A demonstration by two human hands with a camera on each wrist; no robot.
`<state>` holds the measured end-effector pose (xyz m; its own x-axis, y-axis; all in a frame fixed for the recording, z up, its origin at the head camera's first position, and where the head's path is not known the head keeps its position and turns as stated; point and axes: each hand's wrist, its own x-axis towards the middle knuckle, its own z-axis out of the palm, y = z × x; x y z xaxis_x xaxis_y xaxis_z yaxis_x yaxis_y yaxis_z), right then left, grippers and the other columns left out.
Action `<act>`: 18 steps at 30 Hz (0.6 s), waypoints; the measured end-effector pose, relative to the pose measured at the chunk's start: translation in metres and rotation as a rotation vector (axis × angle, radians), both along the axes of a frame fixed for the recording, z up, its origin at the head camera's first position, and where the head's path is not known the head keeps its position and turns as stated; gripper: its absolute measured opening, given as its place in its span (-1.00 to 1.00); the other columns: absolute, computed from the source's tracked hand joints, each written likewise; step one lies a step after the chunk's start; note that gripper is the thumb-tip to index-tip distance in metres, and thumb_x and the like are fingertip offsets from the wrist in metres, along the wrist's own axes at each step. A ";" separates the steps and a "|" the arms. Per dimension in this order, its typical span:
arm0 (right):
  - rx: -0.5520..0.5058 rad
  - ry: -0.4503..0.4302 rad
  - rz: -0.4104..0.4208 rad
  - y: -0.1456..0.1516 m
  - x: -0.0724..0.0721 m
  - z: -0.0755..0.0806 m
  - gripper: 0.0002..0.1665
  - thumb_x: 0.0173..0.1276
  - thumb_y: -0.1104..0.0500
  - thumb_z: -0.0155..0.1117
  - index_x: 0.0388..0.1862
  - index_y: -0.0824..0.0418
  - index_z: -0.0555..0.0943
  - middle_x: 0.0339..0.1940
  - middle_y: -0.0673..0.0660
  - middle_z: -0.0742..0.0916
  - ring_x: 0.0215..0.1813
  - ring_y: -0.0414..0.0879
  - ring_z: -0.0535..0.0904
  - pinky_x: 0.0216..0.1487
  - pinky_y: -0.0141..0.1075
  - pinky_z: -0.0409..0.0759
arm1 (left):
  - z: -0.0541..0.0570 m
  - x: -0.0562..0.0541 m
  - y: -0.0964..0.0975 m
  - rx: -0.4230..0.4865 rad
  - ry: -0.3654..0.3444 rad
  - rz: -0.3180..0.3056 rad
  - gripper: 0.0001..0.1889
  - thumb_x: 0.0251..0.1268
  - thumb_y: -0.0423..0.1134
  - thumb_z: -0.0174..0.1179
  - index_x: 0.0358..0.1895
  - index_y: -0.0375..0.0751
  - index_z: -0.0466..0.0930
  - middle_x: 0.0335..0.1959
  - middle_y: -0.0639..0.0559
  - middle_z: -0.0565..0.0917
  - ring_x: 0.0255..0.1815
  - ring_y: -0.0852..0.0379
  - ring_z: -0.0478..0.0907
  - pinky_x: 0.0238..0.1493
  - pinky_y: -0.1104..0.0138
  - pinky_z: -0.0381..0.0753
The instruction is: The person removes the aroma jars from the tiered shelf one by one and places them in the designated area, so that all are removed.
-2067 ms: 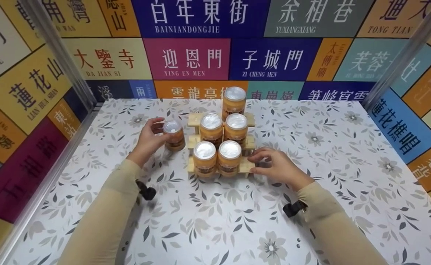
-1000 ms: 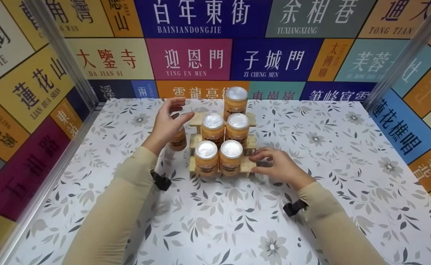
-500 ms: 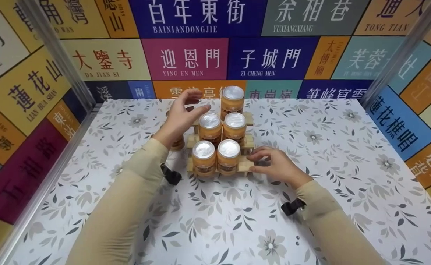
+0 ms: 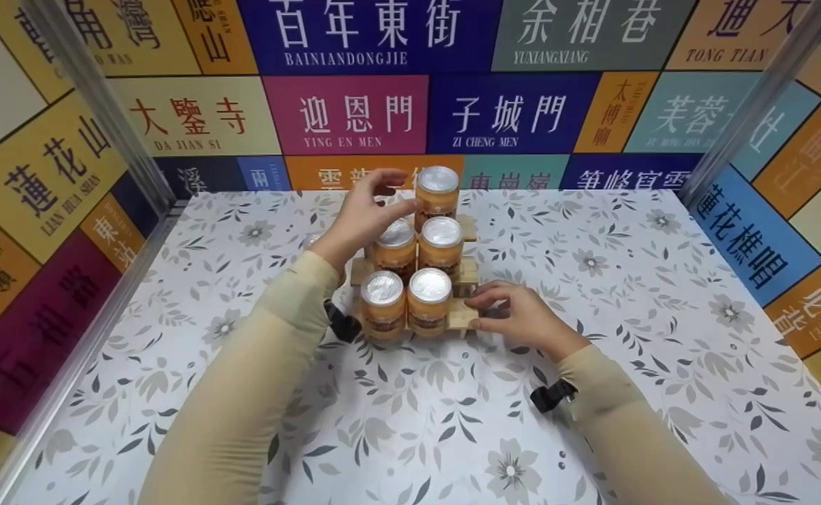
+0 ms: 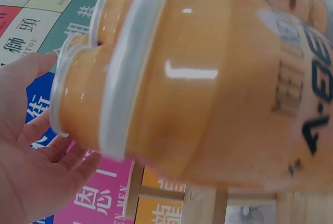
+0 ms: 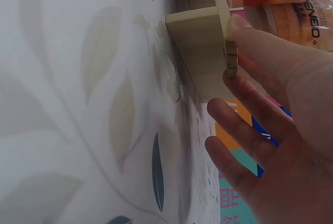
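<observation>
A small stepped wooden rack [image 4: 466, 319] carries several orange jars with silvery tops, two on the bottom step, two on the middle, one on top. Beside the top jar [image 4: 437, 196] is my left hand [image 4: 368, 214], its thumb and fingers spread apart; the thumb tip is at the jar's left side, and contact cannot be told. That hand partly covers the left middle jar [image 4: 392, 252]. At the rack's right end, my right hand [image 4: 522, 319] pinches the bottom board between thumb and fingers, as the right wrist view shows at the board's edge [image 6: 231, 47].
Left of the rack stands another jar, mostly hidden by my left hand and wrist; only a bit of its lid [image 4: 310, 242] shows. A floral cloth [image 4: 410, 435] covers the table. Walls with coloured sign panels [image 4: 347, 116] close off the back and both sides.
My left hand has let go of the jar left of the rack. It has moved up and right to the top jar. My right hand has stayed at the rack's end.
</observation>
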<state>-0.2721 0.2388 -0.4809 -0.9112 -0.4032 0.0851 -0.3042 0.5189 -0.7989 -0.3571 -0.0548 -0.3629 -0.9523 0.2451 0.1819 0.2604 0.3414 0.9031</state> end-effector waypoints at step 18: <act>-0.017 0.011 0.021 0.001 0.000 0.002 -0.58 0.18 0.18 0.62 0.04 0.20 0.78 0.15 0.18 0.72 0.23 0.12 0.63 0.23 0.00 0.70 | 0.005 -0.013 0.024 -0.084 -0.048 0.007 -0.32 0.24 -0.03 0.46 0.39 -0.13 0.46 0.27 -0.01 0.59 0.30 -0.02 0.48 0.35 0.21 0.51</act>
